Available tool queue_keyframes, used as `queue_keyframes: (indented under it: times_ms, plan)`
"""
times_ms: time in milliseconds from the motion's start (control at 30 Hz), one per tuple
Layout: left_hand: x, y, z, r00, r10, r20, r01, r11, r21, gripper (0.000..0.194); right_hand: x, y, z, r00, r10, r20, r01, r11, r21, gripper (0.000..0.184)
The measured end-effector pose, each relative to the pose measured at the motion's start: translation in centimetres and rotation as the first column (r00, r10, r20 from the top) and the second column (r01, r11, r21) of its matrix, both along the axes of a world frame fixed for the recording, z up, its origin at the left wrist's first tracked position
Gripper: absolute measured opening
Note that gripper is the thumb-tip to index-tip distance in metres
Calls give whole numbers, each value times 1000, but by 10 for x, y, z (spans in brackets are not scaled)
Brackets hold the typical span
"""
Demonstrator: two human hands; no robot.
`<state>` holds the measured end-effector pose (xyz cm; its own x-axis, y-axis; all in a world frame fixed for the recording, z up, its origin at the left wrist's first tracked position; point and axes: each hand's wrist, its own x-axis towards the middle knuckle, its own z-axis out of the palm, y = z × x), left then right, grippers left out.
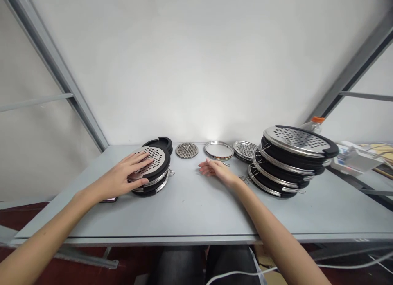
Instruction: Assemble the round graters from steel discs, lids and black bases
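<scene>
Black-rimmed discs [296, 140] look done; one ring [219, 158] near the worktop's [190, 211] back edge doesn't; left fingers [140, 166] apart, right fingers [208, 169] bent, empty.

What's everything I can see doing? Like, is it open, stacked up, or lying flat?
Left grip: open, fingers spread on the left stack
Right grip: open, holding nothing I can see
Left stack: piled up, holey plate on top
Silver disc: lying flat
Metal rings: lying flat
Holey plates: stacked flat
Right stack: piled taller, uneven
Bottle: capped, partly hidden
</scene>
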<state>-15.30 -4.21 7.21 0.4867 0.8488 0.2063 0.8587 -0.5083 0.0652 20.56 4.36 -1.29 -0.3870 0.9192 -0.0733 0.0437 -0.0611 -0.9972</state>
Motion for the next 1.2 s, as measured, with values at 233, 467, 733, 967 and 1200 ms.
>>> queue_keyframes:
  times_ms: [233, 467, 733, 967, 1200]
  plan:
    - [8, -2, 3, 1000, 8, -29, -6, 998, 63, 59, 1, 3, -2, 998, 18, -54, -19, 999, -32, 60]
    - [7, -4, -3, 1000, 19, -24, -16, 991, 133, 60, 3, 9, -7, 991, 12, -132, -22, 997, -73, 73]
    - [5, -1, -14, 1000, -2, -20, 7, 971, 238, 73, 1, 8, -5, 994, -2, -110, -5, 998, -56, 77]
    - [6, 0, -24, 999, 23, -34, -12, 952, 305, 70, 1, 6, -4, 996, 3, -86, -6, 999, -33, 74]
    - [12, -4, -18, 998, 54, -10, -49, 955, 293, 74, 2, 8, -6, 998, 9, -67, -10, 1000, -18, 73]
